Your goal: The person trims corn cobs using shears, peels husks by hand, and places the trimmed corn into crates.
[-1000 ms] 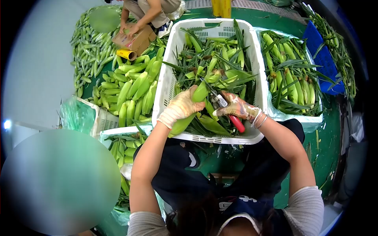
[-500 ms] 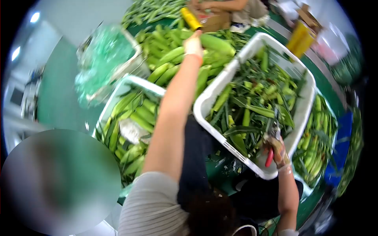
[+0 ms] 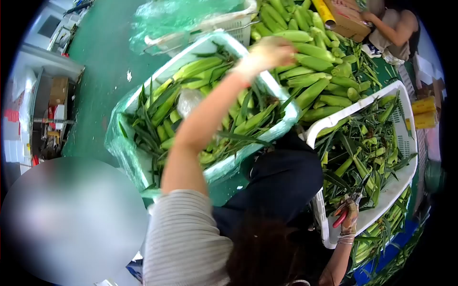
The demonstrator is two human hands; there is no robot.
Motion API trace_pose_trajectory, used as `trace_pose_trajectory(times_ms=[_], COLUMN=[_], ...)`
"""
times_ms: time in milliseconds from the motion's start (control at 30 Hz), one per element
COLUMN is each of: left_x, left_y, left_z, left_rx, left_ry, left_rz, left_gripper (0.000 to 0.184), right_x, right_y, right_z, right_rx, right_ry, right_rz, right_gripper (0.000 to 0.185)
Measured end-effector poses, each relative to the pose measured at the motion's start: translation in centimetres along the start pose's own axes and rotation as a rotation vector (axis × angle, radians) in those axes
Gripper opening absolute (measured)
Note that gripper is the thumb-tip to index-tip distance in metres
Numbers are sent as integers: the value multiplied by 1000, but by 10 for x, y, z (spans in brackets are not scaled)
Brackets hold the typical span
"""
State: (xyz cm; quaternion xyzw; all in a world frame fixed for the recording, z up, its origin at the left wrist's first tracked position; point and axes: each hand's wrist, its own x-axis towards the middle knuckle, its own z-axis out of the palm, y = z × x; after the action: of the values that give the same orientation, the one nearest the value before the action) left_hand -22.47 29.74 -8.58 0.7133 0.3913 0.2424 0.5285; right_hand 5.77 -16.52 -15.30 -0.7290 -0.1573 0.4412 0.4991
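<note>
My left hand [image 3: 272,53], smeared by motion, is stretched out over the near side of a pile of green corn ears in their husks [image 3: 312,69], beside the corner of a liner-covered crate. Its fingers are too blurred to show whether they hold anything. My gloved right hand [image 3: 349,217] is closed around red-handled pruning shears [image 3: 342,218], whose metal blades point up over the white crate [image 3: 315,131]. Inside that crate lie cut husks, stalk ends and long leaves [image 3: 365,164].
On my left, a crate lined with green plastic [image 3: 281,88] holds corn, leaves and a clear plastic lump [image 3: 190,101]. Behind it stands another white crate [image 3: 229,31] under green plastic film [image 3: 181,19]. Another person's arm [image 3: 393,32] reaches to a cardboard box [image 3: 350,18] at the back.
My view has swung left, bringing the lined crate further into sight. My left hand has drawn back from the large corn ear on the pile. My right hand still grips the shears.
</note>
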Motion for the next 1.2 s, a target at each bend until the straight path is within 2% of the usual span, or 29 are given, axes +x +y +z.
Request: trace_pose_trajectory(times_ms=[67, 100, 133, 167, 200, 233, 267, 300, 367, 433, 467, 500, 533, 567, 600, 633, 667, 700, 733, 767, 833, 867, 900, 933, 967, 1000, 1100, 1167, 1200], left_x=[-74, -122, -175, -210, -247, -276, -301, -305, -305, -288, -276, -255, -234, -209, -187, -164, -143, -124, -93, -93, -58, -67, -71, -68, -62, -55, -48, -47, -45], left_y=[-79, -90, -121, -149, -153, -163, -186, -210, -187, -164, -170, -129, -96, -71, -55, -11, 19, 42, 18, 74, 65, 113, 136, 140, 136, 132, 162, 167, 166], left_z=[-73, -96, -115, -126, -129, -120, -108, -104, -106, -105, -107, -100, -92, -82, -67, -54, -28, -1, 16, 36, 65, 83, 97, 111, 123, 135, 163, 176, 181], left_rx=[437, 782, 841, 1132, 1017, 919, 1105, 1160, 1046, 809, 478, 209, 60, -87, -218, 5, -87, -181, -139, -217, -89, -15, 209, 149, 45, -50, 76, -8, -48], left_ry=[136, 57, 27, -392, -527, -465, -280, -285, -172, 66, 226, 244, 200, 143, 93, -41, -140, -244, -277, -489, -588, -719, -721, -801, -929, -1050, -1204, -1206, -1254], left_rz=[-88, -339, -214, -657, -713, -703, -455, -572, -415, -459, -391, -288, -196, -102, -7, 3, 103, 195, 219, 136, 164, 170, 252, 219, 138, 41, -44, -137, -173], left_gripper=[31, 29, 28, 36, 50, 48, 56, 65, 70, 75, 72, 71, 71, 72, 75, 81, 72, 62, 63, 95, 93, 86, 77, 73, 67, 61, 52, 59, 60], right_x=[-3, -6, -7, -8, -11, -6, -8, -9, -11, -20, -10, -31, -45, -52, -56, -71, -69, -61, -63, -58, -60, -56, -52, -54, -53, -53, -62, -70, -70], right_y=[5, 5, 2, 0, -1, 7, 4, -1, 1, -7, 2, -30, -53, -65, -81, -111, -114, -106, -118, -124, -134, -133, -133, -140, -137, -137, -136, -132, -127], right_z=[-13, -7, 1, 8, 13, 10, 17, 23, 25, 34, 14, 36, 52, 66, 76, 99, 101, 98, 100, 96, 84, 72, 61, 50, 42, 32, 8, 1, -3], right_rx=[-37, -44, -53, -58, -59, 15, -7, -28, 74, -31, -310, -654, -864, -913, -947, -865, -829, -879, -808, -745, -731, -713, -697, -678, -671, -690, -670, -717, -749], right_ry=[-131, -146, -95, -40, -49, -56, -70, -80, -108, 37, -25, 23, 64, 75, 32, 41, 19, 110, 103, 104, 222, 244, 257, 208, 254, 199, 71, 83, 153], right_rz=[32, 42, 27, 11, 5, 50, 78, 102, 69, -55, -153, -235, -269, -498, -517, -456, -587, -721, -688, -670, -644, -671, -700, -657, -811, -796, -766, -734, -826], right_gripper=[37, 37, 35, 34, 30, 28, 28, 28, 30, 40, 58, 72, 81, 82, 79, 73, 75, 75, 74, 73, 76, 77, 77, 78, 79, 78, 74, 73, 70])
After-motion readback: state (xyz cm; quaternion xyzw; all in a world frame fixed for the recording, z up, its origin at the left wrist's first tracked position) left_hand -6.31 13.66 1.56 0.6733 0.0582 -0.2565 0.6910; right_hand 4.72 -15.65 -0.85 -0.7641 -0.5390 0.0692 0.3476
